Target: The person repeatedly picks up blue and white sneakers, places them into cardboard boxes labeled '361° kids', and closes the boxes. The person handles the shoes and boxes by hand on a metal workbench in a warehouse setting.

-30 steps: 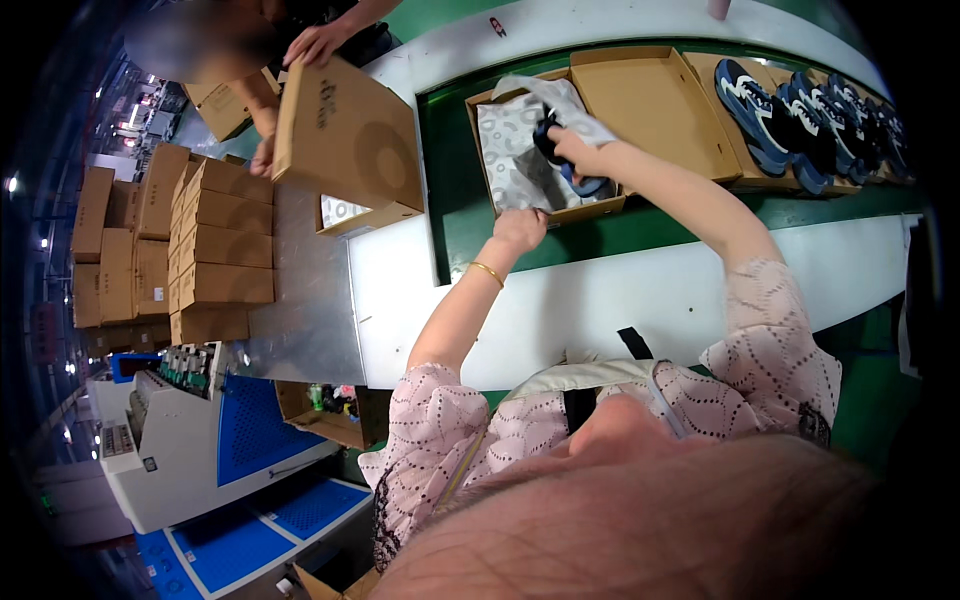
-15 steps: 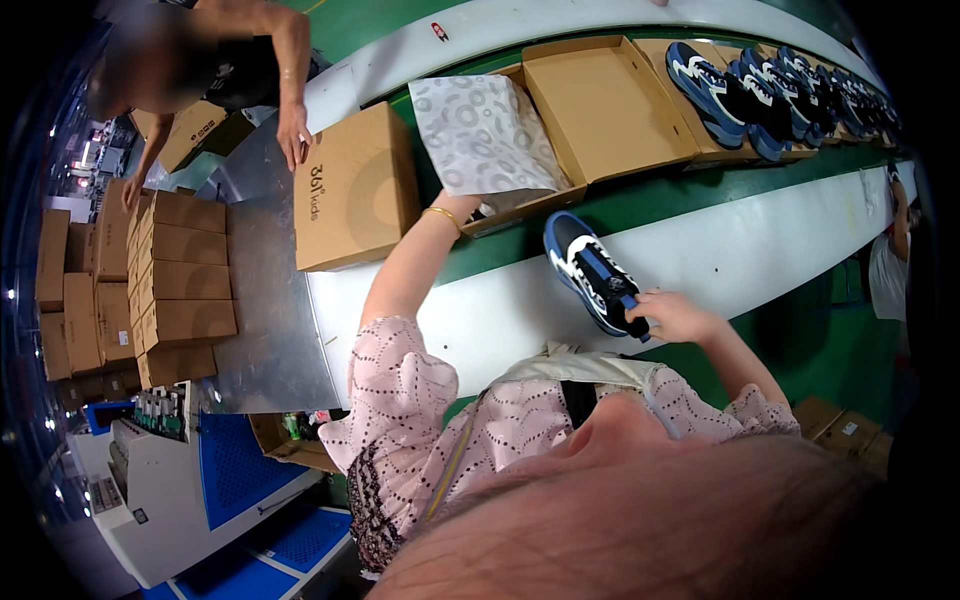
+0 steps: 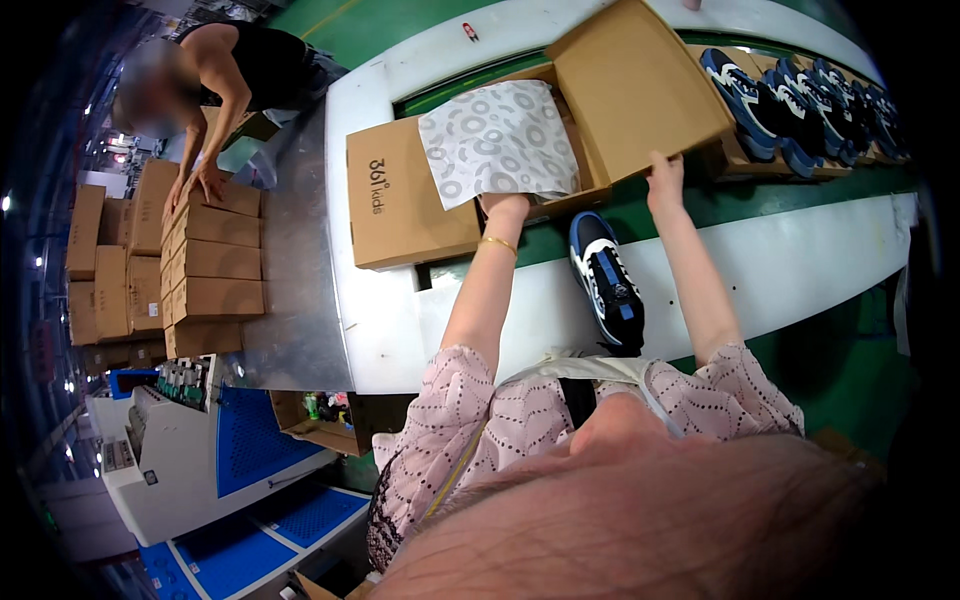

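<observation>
My left hand (image 3: 506, 207) reaches in at the near side of an open brown shoe box (image 3: 595, 200); its fingers are hidden under the grey-patterned wrapping paper (image 3: 500, 140). My right hand (image 3: 666, 183) is closed on the near edge of the hinged box lid (image 3: 640, 90), which stands open to the right. A blue, black and white sports shoe (image 3: 607, 283) lies on the white belt between my forearms, touched by neither hand. To the left, a closed shoe box (image 3: 400, 195) sits against the open one, partly under the paper.
Several similar shoes (image 3: 790, 105) stand on boxes in a row at the far right. Across the metal table (image 3: 300, 250), a co-worker's hands (image 3: 208, 180) rest on a stack of brown boxes (image 3: 215, 250). A white and blue machine (image 3: 185, 440) stands at the lower left.
My right hand has let go of the shoe and moved up to the box lid. The shoe stays on the belt. The co-worker's hand has left the closed box for the stack.
</observation>
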A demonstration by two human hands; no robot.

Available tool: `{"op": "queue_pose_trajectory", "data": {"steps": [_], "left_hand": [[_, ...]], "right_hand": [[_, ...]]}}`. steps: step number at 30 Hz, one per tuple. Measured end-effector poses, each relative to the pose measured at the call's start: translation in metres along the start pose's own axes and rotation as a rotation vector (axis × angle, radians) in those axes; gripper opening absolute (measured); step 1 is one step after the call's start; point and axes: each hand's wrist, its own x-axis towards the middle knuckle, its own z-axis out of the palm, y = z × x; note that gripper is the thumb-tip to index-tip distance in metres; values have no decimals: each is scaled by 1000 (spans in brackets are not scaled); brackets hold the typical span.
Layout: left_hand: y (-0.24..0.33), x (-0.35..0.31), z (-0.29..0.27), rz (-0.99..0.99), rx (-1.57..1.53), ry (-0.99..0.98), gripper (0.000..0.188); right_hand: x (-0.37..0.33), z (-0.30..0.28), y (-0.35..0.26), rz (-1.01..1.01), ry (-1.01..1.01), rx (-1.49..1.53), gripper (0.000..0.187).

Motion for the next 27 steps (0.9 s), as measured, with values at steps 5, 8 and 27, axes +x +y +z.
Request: {"op": "queue_pose_trajectory", "data": {"steps": [5, 8, 27], "left_hand": [[-16, 28, 39, 217, -56, 15, 57], [73, 13, -48, 266, 32, -105, 58], [-36, 2, -128, -26, -1145, -497, 47]], "right_hand": [[-76, 49, -47, -449, -172, -679, 42], [-54, 14, -42, -435, -80, -843, 45], [-84, 56, -87, -799, -54, -1056, 86]]}}
